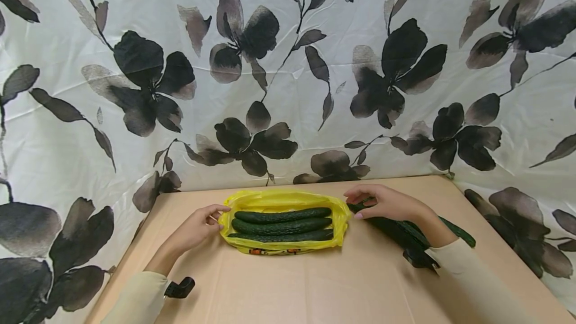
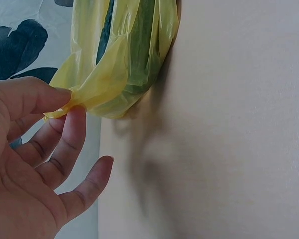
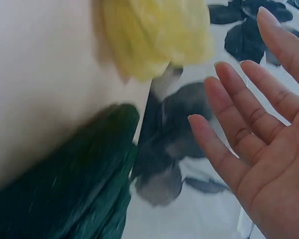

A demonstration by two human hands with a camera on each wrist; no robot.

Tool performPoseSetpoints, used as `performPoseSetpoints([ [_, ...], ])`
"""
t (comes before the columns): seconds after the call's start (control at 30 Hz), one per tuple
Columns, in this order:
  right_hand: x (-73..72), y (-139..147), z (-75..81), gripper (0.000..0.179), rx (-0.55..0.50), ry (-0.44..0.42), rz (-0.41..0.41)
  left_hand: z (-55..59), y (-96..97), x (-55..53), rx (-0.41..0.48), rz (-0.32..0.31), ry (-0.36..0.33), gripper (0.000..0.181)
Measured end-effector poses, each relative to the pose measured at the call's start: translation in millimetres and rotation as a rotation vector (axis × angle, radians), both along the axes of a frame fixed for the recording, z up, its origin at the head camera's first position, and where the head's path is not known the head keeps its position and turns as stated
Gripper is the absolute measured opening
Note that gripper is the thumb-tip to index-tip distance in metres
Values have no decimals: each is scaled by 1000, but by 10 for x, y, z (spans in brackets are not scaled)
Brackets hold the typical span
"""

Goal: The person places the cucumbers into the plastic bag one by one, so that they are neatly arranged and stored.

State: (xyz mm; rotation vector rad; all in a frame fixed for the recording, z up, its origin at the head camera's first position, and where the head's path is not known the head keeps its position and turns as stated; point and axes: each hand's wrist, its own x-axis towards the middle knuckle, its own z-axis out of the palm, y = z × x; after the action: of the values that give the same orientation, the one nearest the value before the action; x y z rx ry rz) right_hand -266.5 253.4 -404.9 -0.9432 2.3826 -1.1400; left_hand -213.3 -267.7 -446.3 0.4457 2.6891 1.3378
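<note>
A yellow plastic bag [image 1: 288, 197] lies on its side with its mouth spread, and three dark green cucumbers [image 1: 282, 226] rest in it side by side. At the bag's left end, my left hand [image 1: 194, 231] pinches the plastic; the left wrist view shows the thumb and fingertips on a gathered corner of the bag [image 2: 109, 74], the little finger apart. My right hand [image 1: 391, 204] hovers past the bag's right end, over more cucumbers [image 1: 396, 232] lying on the table. Its fingers are spread with nothing between them in the right wrist view, the loose cucumbers [image 3: 74, 174] beside it.
The tabletop [image 1: 270, 289] is a light tan board. Behind it hangs a white cloth [image 1: 315, 109] with dark floral print, close to the table's far edge. A black wrist device [image 1: 180, 288] sits on the left forearm, another [image 1: 419, 259] on the right.
</note>
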Motion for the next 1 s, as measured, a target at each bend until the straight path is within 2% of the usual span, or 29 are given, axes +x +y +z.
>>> performPoseSetpoints([
  [0.4,121,594,-70,60,36,4,-65,-12,0,-21,1,3,-6,45],
  [0.67,265,807,-177,61,60,-4,-54,-13,-1,-25,12,2,-13,45],
  [1.0,403,966,-328,60,67,-57,-72,-20,25,-9,11,-2,-6,45],
])
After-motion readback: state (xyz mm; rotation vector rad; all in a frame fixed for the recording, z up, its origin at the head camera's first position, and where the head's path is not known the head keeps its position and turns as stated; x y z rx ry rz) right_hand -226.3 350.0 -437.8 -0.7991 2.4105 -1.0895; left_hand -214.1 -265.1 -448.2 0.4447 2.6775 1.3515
